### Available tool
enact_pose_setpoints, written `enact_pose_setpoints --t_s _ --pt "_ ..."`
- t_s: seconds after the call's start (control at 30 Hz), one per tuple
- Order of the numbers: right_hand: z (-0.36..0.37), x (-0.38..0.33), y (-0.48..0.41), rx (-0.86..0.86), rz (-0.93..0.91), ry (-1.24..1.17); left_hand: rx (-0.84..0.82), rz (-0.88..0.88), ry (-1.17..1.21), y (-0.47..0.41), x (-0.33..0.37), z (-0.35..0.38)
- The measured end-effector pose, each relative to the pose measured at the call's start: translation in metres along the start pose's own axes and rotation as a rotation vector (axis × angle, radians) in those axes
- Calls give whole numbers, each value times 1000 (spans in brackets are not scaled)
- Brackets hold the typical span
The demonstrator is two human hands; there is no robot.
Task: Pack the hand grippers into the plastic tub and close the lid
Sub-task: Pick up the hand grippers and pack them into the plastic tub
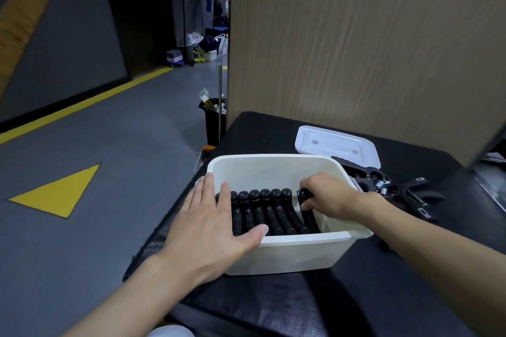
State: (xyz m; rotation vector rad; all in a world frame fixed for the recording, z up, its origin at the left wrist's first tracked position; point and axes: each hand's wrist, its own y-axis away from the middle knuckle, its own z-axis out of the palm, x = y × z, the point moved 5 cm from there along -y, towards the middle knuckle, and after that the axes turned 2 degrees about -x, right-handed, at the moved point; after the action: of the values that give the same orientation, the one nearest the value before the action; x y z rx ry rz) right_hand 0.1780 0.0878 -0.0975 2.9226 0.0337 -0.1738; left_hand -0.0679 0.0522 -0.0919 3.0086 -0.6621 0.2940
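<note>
Right hand [328, 197] grips a black knob-topped hand gripper [310, 223] ending the neat row [262, 213] inside the off-white rectangular plastic tub [301, 253], left hand [208, 227] spread flat over its rim.

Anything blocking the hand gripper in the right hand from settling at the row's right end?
Nothing visible. The right hand holds the hand gripper beside the row in the tub, with open space to its right. The left hand rests at the row's left end.
</note>
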Motion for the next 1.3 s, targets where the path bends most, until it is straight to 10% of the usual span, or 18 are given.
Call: enact_pose_setpoints --t_s 1.07,1.3 --pt "7 3 -4 18 64 -185 9 -5 -17 -2 0 4" --pt "-37 20 44 483 13 -410 16 -4 -49 -3 2 3"
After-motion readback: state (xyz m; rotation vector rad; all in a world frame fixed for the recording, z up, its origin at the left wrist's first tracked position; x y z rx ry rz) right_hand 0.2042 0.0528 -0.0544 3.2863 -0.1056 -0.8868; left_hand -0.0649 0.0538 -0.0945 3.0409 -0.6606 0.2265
